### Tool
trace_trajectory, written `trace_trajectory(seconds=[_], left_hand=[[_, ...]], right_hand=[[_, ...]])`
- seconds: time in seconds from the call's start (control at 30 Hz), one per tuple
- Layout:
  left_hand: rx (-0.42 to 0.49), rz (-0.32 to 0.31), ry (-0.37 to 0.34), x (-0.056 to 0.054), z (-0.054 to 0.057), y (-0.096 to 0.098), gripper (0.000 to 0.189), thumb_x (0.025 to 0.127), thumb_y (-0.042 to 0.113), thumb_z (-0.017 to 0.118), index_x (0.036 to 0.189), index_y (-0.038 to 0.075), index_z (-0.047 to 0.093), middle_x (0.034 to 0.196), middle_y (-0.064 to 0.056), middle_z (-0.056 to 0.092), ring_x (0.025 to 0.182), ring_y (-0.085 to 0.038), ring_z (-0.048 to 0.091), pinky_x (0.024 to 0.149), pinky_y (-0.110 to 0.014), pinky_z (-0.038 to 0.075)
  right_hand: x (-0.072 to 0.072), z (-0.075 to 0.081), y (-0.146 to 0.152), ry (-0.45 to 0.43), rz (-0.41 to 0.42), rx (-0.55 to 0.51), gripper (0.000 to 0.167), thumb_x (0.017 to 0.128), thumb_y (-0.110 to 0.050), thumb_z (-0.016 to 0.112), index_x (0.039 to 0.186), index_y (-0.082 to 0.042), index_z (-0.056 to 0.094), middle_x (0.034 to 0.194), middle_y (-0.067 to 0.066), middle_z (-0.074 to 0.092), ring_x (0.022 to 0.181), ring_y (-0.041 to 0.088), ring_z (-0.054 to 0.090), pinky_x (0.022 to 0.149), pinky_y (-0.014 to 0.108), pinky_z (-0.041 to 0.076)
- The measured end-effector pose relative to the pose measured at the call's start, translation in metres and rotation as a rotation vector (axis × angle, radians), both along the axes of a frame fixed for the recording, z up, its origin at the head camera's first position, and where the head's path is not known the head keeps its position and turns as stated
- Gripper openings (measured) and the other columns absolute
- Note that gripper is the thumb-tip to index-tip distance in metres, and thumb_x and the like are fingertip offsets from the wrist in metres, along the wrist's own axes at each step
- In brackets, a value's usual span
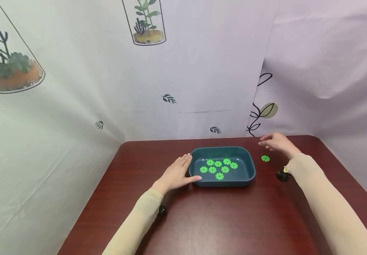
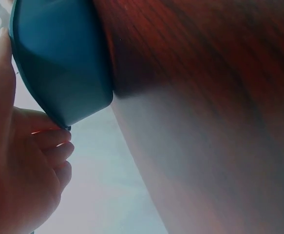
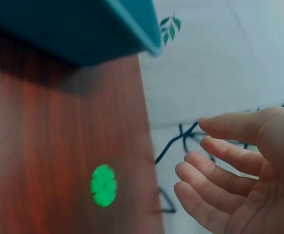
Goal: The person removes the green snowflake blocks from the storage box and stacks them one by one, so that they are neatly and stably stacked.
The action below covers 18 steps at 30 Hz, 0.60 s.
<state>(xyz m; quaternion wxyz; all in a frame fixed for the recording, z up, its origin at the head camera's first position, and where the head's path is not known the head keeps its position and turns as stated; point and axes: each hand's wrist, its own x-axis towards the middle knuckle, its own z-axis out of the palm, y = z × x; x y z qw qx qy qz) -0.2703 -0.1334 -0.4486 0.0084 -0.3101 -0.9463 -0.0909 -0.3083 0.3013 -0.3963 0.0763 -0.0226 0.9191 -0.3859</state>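
A dark teal rectangular tray (image 1: pixel 221 183) stands on the table, with several green flower-shaped discs (image 1: pixel 212 170) lying flat on its bottom. My left hand (image 1: pixel 178 173) rests at the tray's left side, fingers straight along the rim and thumb reaching over the front left corner. In the left wrist view the tray's outer wall (image 2: pixel 66 63) shows beside that hand. To the right of the tray, one green disc (image 1: pixel 265 158) lies alone on the wood. Above and behind it hovers my right hand (image 1: pixel 279 143), its fingers loosely bent with nothing between them in the right wrist view.
The brown wooden table (image 1: pixel 228 219) reaches back to a pale printed cloth (image 1: pixel 202 71) hanging behind it and at both sides. A small black device (image 1: pixel 283 176) sits at the right wrist, another (image 1: pixel 162 210) at the left.
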Motion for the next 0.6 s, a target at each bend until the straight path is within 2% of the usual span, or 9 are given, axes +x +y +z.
trace_trajectory(seconds=[0.13, 0.27, 0.37, 0.5, 0.6], left_hand=[[0.011, 0.002, -0.004, 0.000, -0.001, 0.000, 0.103, 0.090, 0.075, 0.051, 0.158, 0.001, 0.028, 0.164, -0.014, 0.026, 0.152, -0.023, 0.021, 0.123, -0.037, 0.017], [0.016, 0.003, -0.004, 0.000, -0.002, 0.000, 0.103, 0.090, 0.075, 0.051, 0.158, 0.001, 0.028, 0.164, -0.014, 0.026, 0.152, -0.023, 0.022, 0.123, -0.037, 0.017], [0.020, 0.006, -0.006, 0.000, -0.002, 0.000, 0.103, 0.090, 0.075, 0.051, 0.157, 0.000, 0.029, 0.164, -0.014, 0.025, 0.152, -0.022, 0.021, 0.123, -0.037, 0.016], [0.025, 0.003, -0.010, 0.000, -0.002, 0.000, 0.104, 0.090, 0.075, 0.052, 0.157, -0.001, 0.029, 0.164, -0.014, 0.025, 0.152, -0.023, 0.021, 0.123, -0.037, 0.017], [0.022, 0.006, -0.016, 0.000, -0.002, -0.001, 0.104, 0.090, 0.075, 0.051, 0.158, 0.001, 0.028, 0.164, -0.014, 0.025, 0.152, -0.022, 0.021, 0.123, -0.036, 0.017]], right_hand=[[-0.005, 0.014, -0.018, 0.052, 0.062, 0.036, 0.047, 0.097, -0.020, 0.066, 0.130, 0.013, 0.056, 0.116, 0.029, 0.064, 0.101, 0.040, 0.064, 0.087, 0.049, 0.057], [-0.009, 0.025, -0.039, 0.133, 0.128, 0.131, 0.043, 0.094, -0.021, 0.069, 0.125, 0.009, 0.062, 0.109, 0.024, 0.069, 0.095, 0.034, 0.067, 0.082, 0.047, 0.056], [-0.009, 0.030, -0.055, 0.163, 0.173, 0.186, 0.042, 0.093, -0.023, 0.070, 0.124, 0.006, 0.064, 0.115, 0.024, 0.069, 0.102, 0.037, 0.066, 0.086, 0.051, 0.054], [-0.008, 0.037, -0.074, 0.143, 0.209, 0.192, 0.042, 0.094, -0.021, 0.070, 0.126, 0.004, 0.064, 0.122, 0.024, 0.066, 0.113, 0.041, 0.062, 0.094, 0.056, 0.049], [-0.009, 0.043, -0.086, 0.128, 0.234, 0.201, 0.041, 0.093, -0.020, 0.071, 0.126, 0.003, 0.065, 0.122, 0.023, 0.067, 0.114, 0.040, 0.061, 0.096, 0.057, 0.048]])
